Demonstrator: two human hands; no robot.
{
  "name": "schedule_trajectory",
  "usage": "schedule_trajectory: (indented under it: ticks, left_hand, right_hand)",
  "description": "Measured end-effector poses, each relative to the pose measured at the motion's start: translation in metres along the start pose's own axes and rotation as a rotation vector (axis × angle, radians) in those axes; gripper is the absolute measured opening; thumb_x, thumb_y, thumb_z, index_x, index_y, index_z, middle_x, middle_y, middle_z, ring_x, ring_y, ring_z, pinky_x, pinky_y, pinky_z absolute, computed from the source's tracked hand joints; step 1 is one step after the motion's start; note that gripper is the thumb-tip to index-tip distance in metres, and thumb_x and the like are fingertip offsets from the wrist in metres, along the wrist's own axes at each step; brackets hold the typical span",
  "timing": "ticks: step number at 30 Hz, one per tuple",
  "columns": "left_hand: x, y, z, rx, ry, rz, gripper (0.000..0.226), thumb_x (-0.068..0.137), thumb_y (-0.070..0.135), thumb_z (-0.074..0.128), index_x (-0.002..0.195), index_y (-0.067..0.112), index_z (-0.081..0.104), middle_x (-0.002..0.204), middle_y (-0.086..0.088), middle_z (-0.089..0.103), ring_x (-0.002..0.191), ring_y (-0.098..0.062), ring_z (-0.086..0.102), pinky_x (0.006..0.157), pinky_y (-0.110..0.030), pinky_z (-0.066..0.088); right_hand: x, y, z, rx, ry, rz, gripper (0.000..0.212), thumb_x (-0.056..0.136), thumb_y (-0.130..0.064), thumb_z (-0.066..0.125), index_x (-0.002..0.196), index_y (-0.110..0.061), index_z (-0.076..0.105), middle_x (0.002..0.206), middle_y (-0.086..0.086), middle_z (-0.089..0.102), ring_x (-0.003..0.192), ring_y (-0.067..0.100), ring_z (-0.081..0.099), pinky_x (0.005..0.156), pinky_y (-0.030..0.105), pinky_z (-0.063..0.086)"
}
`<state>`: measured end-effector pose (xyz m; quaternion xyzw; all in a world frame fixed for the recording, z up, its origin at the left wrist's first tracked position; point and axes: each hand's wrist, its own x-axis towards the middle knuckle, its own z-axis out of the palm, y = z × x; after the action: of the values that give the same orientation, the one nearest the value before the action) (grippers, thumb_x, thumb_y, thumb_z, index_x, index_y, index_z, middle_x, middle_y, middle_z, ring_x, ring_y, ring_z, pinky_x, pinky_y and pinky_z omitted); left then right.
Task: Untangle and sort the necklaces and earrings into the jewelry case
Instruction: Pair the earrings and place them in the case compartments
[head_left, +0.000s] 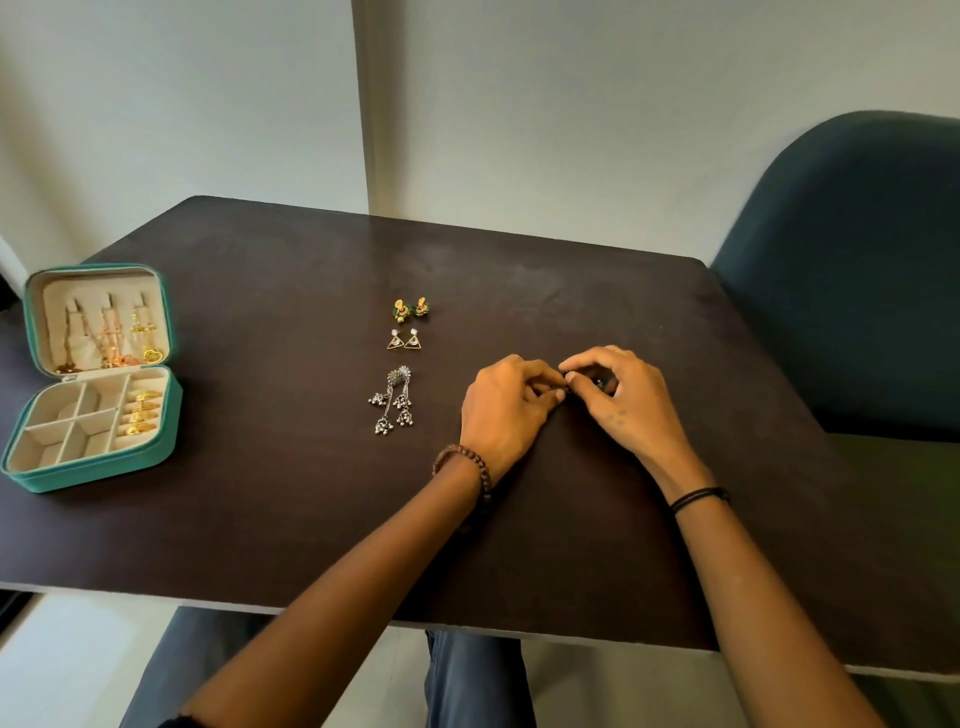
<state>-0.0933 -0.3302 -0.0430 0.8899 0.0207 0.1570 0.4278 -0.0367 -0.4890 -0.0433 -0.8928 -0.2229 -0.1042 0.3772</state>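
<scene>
hands: left hand (506, 400) and right hand (623, 395) both pinch one small dark piece (569, 383)
counter (260, 519): we count three earring pairs (404, 340)
case (104, 475): one, open, three necklaces (111, 332) in lid (98, 268)

Forearms forward, left grip (506, 396) and right grip (621, 392) tip to tip on small dark piece (600, 383)

Dark table (260, 519): open jewelry case (98, 479), three earring pairs (404, 340).

dark table (260, 519) | blue-green chair (857, 286) at its right | pale wall (571, 104) behind, maybe a pillar edge
</scene>
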Motion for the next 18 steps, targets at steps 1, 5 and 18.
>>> schedule_trajectory:
  ticks: [1,5,18]
  left_hand:
    - [0.0,0.0,0.0,-0.003,-0.003,0.007,0.013,0.088,0.03,0.072,0.1,0.031,0.075,0.087,0.009,0.067,0.074,-0.005,0.063,0.076,-0.036,0.057]
    - [0.0,0.0,-0.002,-0.131,-0.005,0.001,0.011,0.09,0.03,0.071,0.101,0.03,0.073,0.093,0.013,0.071,0.08,-0.001,0.065,0.081,-0.033,0.057]
    - [0.003,-0.003,-0.005,-0.421,0.011,-0.05,0.018,0.099,0.026,0.059,0.111,0.032,0.071,0.094,0.015,0.073,0.091,0.0,0.068,0.09,-0.036,0.058]
  right_hand:
    - [0.0,0.0,-0.001,0.029,0.014,0.014,0.014,0.094,-0.019,0.069,0.102,-0.028,0.076,0.1,-0.016,0.069,0.096,0.0,0.059,0.075,0.005,0.039]
    - [0.002,-0.003,-0.003,0.182,0.067,0.067,0.012,0.095,-0.023,0.068,0.102,-0.03,0.075,0.103,-0.017,0.074,0.098,0.002,0.067,0.08,0.02,0.053]
    - [0.005,-0.014,-0.011,0.81,0.11,0.201,0.022,0.095,-0.016,0.069,0.116,-0.013,0.073,0.107,0.004,0.076,0.103,0.009,0.068,0.08,0.015,0.047]
